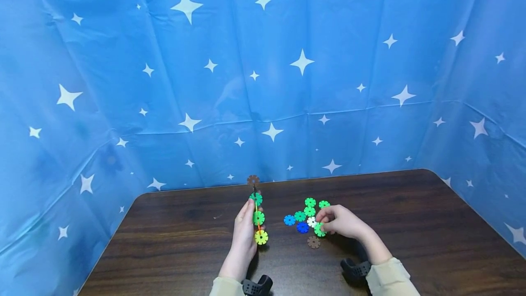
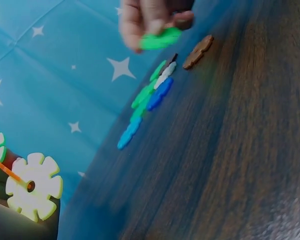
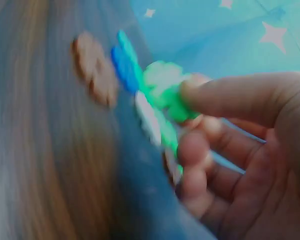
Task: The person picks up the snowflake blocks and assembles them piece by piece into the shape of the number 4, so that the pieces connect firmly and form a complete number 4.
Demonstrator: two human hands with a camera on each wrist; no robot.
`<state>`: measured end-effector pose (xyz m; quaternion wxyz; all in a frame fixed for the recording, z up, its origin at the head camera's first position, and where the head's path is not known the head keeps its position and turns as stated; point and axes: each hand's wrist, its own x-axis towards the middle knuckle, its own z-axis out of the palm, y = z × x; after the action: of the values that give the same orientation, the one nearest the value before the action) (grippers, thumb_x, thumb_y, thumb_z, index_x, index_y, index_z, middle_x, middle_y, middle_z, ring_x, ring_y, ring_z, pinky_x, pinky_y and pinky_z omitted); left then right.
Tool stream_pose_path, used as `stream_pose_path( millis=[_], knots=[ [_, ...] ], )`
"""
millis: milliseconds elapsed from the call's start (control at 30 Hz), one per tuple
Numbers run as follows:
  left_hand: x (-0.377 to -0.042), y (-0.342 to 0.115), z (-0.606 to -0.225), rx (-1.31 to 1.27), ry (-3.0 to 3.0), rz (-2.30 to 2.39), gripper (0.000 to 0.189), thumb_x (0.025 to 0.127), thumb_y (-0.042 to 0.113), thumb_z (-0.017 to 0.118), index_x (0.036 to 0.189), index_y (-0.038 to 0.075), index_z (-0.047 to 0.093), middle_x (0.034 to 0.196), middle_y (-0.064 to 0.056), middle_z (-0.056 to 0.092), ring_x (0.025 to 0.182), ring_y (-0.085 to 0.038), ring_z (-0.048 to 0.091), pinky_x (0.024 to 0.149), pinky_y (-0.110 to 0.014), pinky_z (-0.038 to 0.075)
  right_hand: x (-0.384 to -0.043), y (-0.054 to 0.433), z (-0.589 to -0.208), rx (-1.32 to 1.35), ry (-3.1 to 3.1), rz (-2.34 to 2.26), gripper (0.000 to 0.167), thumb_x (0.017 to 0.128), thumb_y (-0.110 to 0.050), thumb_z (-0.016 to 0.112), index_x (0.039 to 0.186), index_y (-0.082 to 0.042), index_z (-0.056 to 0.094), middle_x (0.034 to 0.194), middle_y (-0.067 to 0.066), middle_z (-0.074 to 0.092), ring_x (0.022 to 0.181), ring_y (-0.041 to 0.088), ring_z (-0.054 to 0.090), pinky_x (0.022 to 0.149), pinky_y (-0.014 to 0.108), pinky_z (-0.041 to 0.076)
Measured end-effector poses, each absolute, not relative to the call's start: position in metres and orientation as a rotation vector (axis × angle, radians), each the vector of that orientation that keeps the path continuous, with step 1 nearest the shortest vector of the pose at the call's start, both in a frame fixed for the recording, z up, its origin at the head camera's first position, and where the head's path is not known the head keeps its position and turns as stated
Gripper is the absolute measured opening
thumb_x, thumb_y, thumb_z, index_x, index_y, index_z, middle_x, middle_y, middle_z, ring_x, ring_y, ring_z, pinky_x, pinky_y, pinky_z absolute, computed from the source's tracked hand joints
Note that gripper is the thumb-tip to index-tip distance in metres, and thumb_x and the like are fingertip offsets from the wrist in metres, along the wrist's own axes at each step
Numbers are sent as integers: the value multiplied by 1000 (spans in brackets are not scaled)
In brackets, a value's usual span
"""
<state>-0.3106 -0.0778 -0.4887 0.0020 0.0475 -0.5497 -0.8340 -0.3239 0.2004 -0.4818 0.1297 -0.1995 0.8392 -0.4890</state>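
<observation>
- Chain of linked discs point(image 1: 259, 218) sits in our left hand point(image 1: 245, 228), pinched between thumb and fingers.
- Loose discs point(image 1: 302, 227) lie between our hands, nearer the right.
- Green disc point(image 3: 165, 90) is pinched in our right hand point(image 1: 347, 223); we judge this a pick-up, so the next move calls for carrying it left, slot facing the chain.
- Left wrist view shows that disc raised; right wrist view reveals a brown disc point(image 3: 171, 166) our fingers hide from the head view.

The notched discs point(image 1: 302, 228) look like thin, smooth plastic. Dark wood grain covers the smooth counter point(image 1: 185, 236) with a low sheen; beyond its far edge hangs creased, softly glossy sheeting point(image 1: 230, 86). The sleeves point(image 1: 392, 280) look like matt cloth.
</observation>
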Motion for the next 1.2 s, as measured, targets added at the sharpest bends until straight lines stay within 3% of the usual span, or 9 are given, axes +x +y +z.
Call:
stream_pose_path(
  millis=[100,333,667,900,1200],
  knots=[
    [-310,-78,-488,129,-1738,-2623,58,99,47,49,141,6,48,88,3,56,60,-6,44,55,-21,42,-325,189,-477,-634,2423,-1469,17,90,-3,63,106,3,66,83,6,62,64,20,55,57,37,50],
    [-308,-78,-486,99,-1735,-2642,58,99,49,49,142,11,49,90,3,56,61,-6,44,54,-21,41,-326,141,-477,-618,2086,-1781,23,94,-6,61,112,9,60,93,11,67,81,26,66,76,48,54],
    [-308,-77,-482,121,-1725,-2628,51,100,45,49,139,12,53,93,1,56,72,-7,49,62,-22,41,-327,100,-494,-450,1704,-2153,23,94,2,58,111,16,52,89,7,65,78,18,67,76,37,56],
    [-310,-75,-483,163,-1707,-2621,54,100,43,49,140,6,50,95,-2,56,79,-9,51,67,-22,41,-322,89,-502,-422,1649,-2174,19,93,3,59,108,13,55,91,7,66,79,18,67,78,37,55],
    [-310,-74,-485,150,-1722,-2617,54,101,43,47,141,7,49,99,-4,54,83,-10,50,67,-23,41,-323,83,-509,-431,1667,-2176,15,92,3,60,105,10,59,93,8,67,81,18,66,79,38,55]
  ],
)
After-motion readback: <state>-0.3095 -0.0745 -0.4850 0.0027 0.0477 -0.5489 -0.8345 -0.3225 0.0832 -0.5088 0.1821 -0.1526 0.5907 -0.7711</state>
